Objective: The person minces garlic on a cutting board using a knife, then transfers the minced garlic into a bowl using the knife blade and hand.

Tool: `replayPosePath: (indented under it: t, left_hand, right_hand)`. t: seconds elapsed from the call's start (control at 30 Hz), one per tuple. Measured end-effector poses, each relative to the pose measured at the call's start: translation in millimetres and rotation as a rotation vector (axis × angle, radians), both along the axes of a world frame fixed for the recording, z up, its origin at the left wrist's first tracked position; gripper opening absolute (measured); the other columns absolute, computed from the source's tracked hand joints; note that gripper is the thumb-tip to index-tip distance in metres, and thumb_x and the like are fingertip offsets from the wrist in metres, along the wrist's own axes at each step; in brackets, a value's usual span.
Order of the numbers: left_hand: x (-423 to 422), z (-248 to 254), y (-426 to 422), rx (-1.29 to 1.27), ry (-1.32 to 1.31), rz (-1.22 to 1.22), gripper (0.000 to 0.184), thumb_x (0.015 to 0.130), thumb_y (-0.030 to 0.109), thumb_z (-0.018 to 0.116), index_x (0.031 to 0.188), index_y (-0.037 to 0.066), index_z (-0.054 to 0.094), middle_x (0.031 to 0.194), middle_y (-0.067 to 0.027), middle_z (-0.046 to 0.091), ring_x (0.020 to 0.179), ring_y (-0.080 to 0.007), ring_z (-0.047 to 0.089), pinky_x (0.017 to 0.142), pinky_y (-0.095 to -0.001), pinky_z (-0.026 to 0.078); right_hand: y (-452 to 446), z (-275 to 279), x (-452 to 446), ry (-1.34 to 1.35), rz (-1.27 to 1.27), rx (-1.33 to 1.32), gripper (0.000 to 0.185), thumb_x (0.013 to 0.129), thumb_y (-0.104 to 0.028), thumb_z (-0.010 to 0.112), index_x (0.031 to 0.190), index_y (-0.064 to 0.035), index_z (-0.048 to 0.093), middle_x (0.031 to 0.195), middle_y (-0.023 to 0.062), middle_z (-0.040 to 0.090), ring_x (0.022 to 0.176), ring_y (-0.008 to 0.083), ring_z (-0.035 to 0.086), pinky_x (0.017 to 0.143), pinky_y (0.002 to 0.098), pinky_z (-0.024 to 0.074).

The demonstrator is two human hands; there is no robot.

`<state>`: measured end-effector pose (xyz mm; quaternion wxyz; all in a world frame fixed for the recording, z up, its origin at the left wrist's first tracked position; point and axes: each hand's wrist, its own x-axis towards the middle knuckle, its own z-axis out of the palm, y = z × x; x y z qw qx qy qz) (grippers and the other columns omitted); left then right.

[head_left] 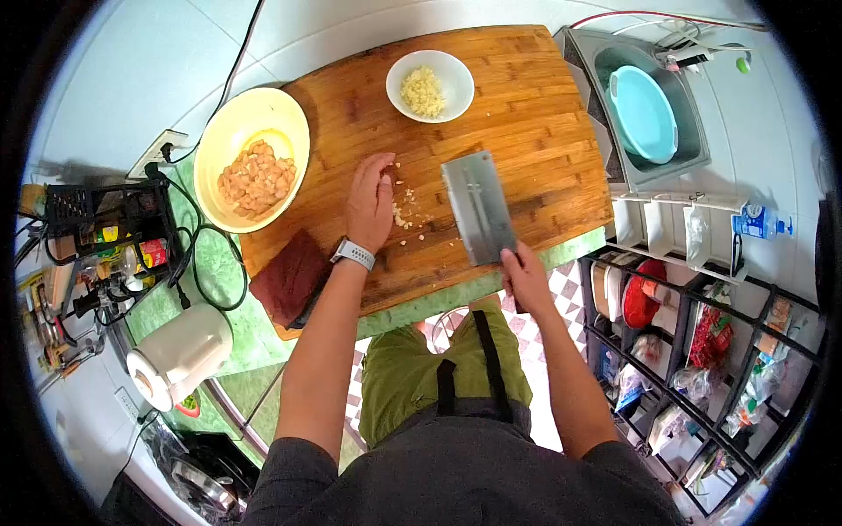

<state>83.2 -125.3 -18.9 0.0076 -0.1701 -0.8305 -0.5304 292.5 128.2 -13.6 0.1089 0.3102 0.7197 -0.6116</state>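
My right hand (524, 279) is wrapped around the handle of a cleaver (479, 209), whose broad blade lies flat-side up over the wooden cutting board (544, 114). On the board, my left hand (372, 203) rests on its edge with fingers stretched out, holding nothing. Just right of its fingers are scattered small pale chopped bits (402, 215) that look like garlic. A white bowl (456, 86) of finely minced pale garlic (423, 92) stands at the board's far side. To the left, a yellow bowl (210, 149) holds diced raw meat (256, 179).
A dark red cloth (294, 279) lies at the board's left edge. Further left are an electric kettle (180, 358), black cables and a condiment rack (110, 237). At right, a sink (693, 105) holds a blue basin (645, 114); a black shelf rack (702, 351) stands below.
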Motion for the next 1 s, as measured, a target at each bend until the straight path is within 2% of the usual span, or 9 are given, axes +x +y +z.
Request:
replayPosePath:
  t: [0.17,0.23,0.4,0.47,0.57,0.73,0.83,0.87,1.0]
  left_hand:
    - [14.0,-7.1,8.1,0.040,0.038,-0.042,0.033,0.104,0.006,0.047,0.132,-0.001,0.062,0.136,-0.0214,0.062,0.128,-0.0386,0.059,0.113,-0.0421,0.044]
    - [23.6,-1.0,11.1,0.017,0.001,-0.055,0.035,0.104,0.007,0.046,0.135,-0.001,0.061,0.140,-0.0217,0.060,0.132,-0.0386,0.057,0.116,-0.0425,0.042]
    - [32.5,-5.3,0.5,0.031,0.046,-0.049,0.043,0.106,0.011,0.043,0.146,-0.002,0.053,0.152,-0.0218,0.052,0.143,-0.0384,0.048,0.123,-0.0441,0.033]
    - [35.9,1.8,-7.2,0.010,0.039,0.077,0.048,0.106,0.012,0.042,0.151,-0.003,0.048,0.158,-0.0216,0.047,0.148,-0.0382,0.042,0.126,-0.0453,0.029]
    - [41.6,-5.5,-9.6,-0.021,-0.002,0.066,0.051,0.105,0.011,0.042,0.154,-0.004,0.045,0.160,-0.0224,0.045,0.150,-0.0384,0.041,0.126,-0.0454,0.030]
    - [47.5,-5.4,7.8,-0.221,0.045,0.043,0.054,0.105,0.013,0.046,0.155,-0.007,0.042,0.162,-0.0246,0.041,0.150,-0.0418,0.039,0.124,-0.0476,0.032]
    - [41.9,-4.1,16.8,-0.250,0.071,0.034,0.053,0.105,0.013,0.045,0.155,-0.006,0.041,0.161,-0.0245,0.042,0.150,-0.0424,0.039,0.124,-0.0485,0.032]
    - [41.3,-4.8,20.3,-0.250,0.071,0.027,0.053,0.105,0.013,0.045,0.155,-0.006,0.041,0.161,-0.0245,0.042,0.150,-0.0424,0.039,0.124,-0.0485,0.032]
    - [37.6,-12.2,32.3,-0.259,0.093,0.063,0.053,0.106,0.014,0.043,0.155,-0.006,0.041,0.162,-0.0244,0.041,0.150,-0.0428,0.038,0.124,-0.0494,0.032]
  right_hand:
    - [-54.1,7.5,-23.0,-0.047,0.019,-0.078,0.022,0.108,-0.025,0.059,0.105,-0.0027,0.060,0.070,0.0013,0.052,0.059,0.0116,0.049,0.056,0.0311,0.0411]
    - [-66.3,1.8,-29.3,0.130,0.099,0.031,0.021,0.111,-0.023,0.055,0.098,-0.0059,0.055,0.066,0.0005,0.049,0.053,0.0110,0.050,0.049,0.0295,0.0405]
    - [-61.7,21.5,-24.3,0.016,-0.004,-0.218,0.020,0.112,-0.023,0.053,0.101,-0.0059,0.054,0.072,0.0016,0.050,0.054,0.0110,0.049,0.049,0.0291,0.0408]
    - [-50.9,17.8,-6.2,-0.025,-0.078,-0.155,0.019,0.112,-0.024,0.052,0.106,-0.0066,0.054,0.073,0.0013,0.051,0.054,0.0113,0.050,0.049,0.0287,0.0415]
    - [-44.1,8.6,19.0,-0.023,-0.222,-0.177,0.022,0.111,-0.024,0.053,0.114,-0.0034,0.059,0.068,0.0004,0.051,0.052,0.0112,0.051,0.049,0.0292,0.0430]
    - [-76.8,7.4,24.9,-0.030,-0.206,-0.151,0.027,0.113,-0.025,0.049,0.126,-0.0029,0.058,0.067,0.0042,0.053,0.052,0.0138,0.056,0.050,0.0311,0.0474]
    - [-103.8,9.6,10.8,-0.087,-0.129,0.002,0.028,0.113,-0.026,0.050,0.123,-0.0010,0.057,0.069,0.0061,0.058,0.055,0.0146,0.062,0.053,0.0328,0.0508]
    - [-112.1,13.0,5.1,-0.020,-0.171,-0.073,0.029,0.112,-0.028,0.051,0.115,0.0003,0.056,0.070,0.0091,0.063,0.058,0.0166,0.067,0.056,0.0344,0.0537]
    - [-131.7,10.2,-10.4,-0.047,-0.131,-0.033,0.026,0.113,-0.025,0.050,0.112,0.0001,0.055,0.074,0.0086,0.062,0.060,0.0185,0.068,0.057,0.0326,0.0564]
